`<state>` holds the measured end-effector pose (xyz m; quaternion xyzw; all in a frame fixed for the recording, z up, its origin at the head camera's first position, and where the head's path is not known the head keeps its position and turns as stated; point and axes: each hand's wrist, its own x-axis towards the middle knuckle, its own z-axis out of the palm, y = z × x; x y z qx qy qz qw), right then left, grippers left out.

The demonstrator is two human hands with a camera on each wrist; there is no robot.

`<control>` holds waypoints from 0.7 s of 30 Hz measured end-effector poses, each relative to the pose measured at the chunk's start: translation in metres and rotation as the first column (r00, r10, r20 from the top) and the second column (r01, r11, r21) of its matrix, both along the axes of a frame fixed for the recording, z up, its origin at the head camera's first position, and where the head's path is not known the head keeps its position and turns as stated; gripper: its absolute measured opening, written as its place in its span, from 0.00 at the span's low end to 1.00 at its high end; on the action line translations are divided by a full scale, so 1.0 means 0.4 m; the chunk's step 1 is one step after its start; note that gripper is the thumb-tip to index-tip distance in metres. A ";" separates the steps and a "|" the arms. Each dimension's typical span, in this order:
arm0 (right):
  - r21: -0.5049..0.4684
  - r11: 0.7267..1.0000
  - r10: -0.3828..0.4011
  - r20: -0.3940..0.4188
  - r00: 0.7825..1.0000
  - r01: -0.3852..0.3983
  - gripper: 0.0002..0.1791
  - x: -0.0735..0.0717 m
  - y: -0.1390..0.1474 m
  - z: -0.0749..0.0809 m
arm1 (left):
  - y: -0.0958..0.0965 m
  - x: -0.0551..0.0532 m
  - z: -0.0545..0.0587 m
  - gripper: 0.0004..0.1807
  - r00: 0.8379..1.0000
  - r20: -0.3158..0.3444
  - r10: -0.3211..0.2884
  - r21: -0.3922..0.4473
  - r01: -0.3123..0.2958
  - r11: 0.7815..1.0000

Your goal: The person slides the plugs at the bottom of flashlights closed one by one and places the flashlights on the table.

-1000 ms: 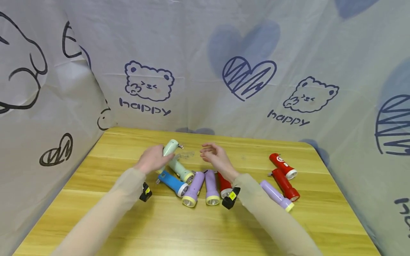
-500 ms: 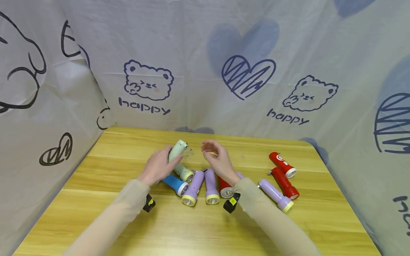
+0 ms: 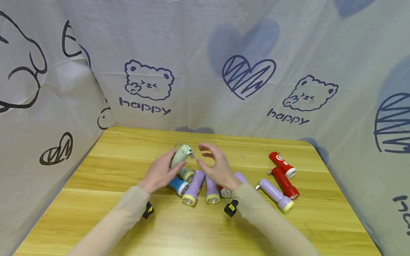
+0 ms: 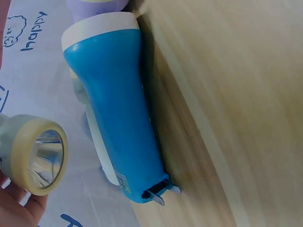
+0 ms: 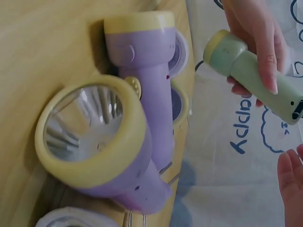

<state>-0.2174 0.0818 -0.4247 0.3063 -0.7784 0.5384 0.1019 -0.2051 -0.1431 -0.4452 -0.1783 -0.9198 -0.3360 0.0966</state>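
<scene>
My left hand grips a pale green flashlight by its body, raised over a group of other flashlights. The metal plug prongs at its tail point toward my right hand, which is close by with curved, parted fingers and nothing between them. In the right wrist view, the thumb lies along the green body, and the cream lens rim faces away from the right hand. In the left wrist view, its lens shows beside a blue flashlight with extended prongs.
Below the hands, a second green flashlight, two purple flashlights and a partly hidden red one lie on the wooden table. Another purple one and two red ones lie at right. Printed cloth surrounds the table.
My left hand has moved right with the green flashlight, bringing its prongs closer to my right hand. The right hand's thumb and fingers have spread wider.
</scene>
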 end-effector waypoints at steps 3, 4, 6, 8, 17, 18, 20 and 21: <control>-0.002 1.000 0.027 0.002 1.000 -0.027 0.26 0.006 -0.003 0.002 | 0.002 0.005 0.000 0.24 0.999 -0.016 -0.037 0.015 0.038 0.999; -0.009 0.999 0.036 0.014 0.999 -0.036 0.26 0.007 -0.005 0.002 | 0.002 0.007 -0.001 0.23 0.998 -0.022 -0.054 0.018 0.054 0.998; -0.034 0.998 0.056 0.049 0.997 -0.055 0.26 0.011 -0.008 0.005 | 0.003 0.010 -0.003 0.22 0.996 -0.034 -0.080 0.016 0.081 0.997; -0.064 0.995 0.080 0.097 0.992 -0.074 0.25 0.014 -0.009 0.007 | 0.006 0.011 -0.007 0.21 0.993 -0.048 -0.105 0.016 0.106 0.994; -0.203 0.976 0.151 0.350 0.925 -0.083 0.23 0.024 -0.017 0.014 | 0.022 0.011 -0.015 0.22 0.985 -0.068 -0.159 0.008 0.160 0.987; -0.220 0.973 0.148 0.370 0.917 -0.068 0.23 0.025 -0.019 0.015 | 0.023 0.010 -0.016 0.22 0.985 -0.068 -0.162 0.010 0.163 0.987; -0.257 0.966 0.141 0.410 0.901 -0.034 0.23 0.027 -0.024 0.017 | 0.025 0.009 -0.017 0.22 0.984 -0.065 -0.166 0.012 0.167 0.986; -0.281 0.960 0.142 0.431 0.891 -0.017 0.23 0.028 -0.027 0.017 | 0.025 0.008 -0.017 0.22 0.984 -0.062 -0.166 0.012 0.167 0.986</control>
